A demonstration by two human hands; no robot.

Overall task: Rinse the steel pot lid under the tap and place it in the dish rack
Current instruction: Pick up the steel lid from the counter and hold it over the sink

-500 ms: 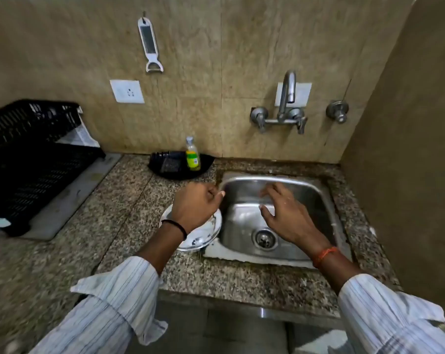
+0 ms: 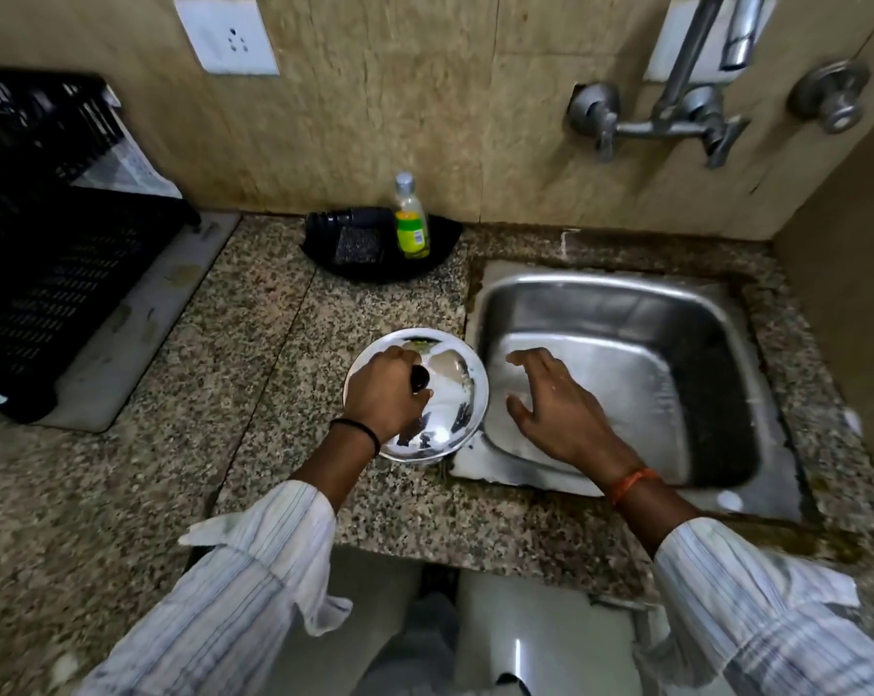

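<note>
The round steel pot lid (image 2: pixel 452 394) lies on the granite counter just left of the sink (image 2: pixel 625 313), its shiny dome facing up. My left hand (image 2: pixel 384 394) is closed around the lid's black knob. My right hand (image 2: pixel 560 409) hovers over the sink's left side, fingers spread, holding nothing. The tap (image 2: pixel 696 52) is on the wall above the sink, and no water runs from it. The black dish rack (image 2: pixel 38 253) stands at the far left on a grey tray.
A black dish (image 2: pixel 424 273) holding a scrubber and a yellow-green soap bottle (image 2: pixel 411 223) sits against the wall behind the lid. A second valve knob (image 2: pixel 831 98) is mounted right of the tap. A side wall closes off the right.
The view has dropped closer to the counter. My left hand has settled onto the lid's knob; my right hand has stayed over the sink, spread open.
</note>
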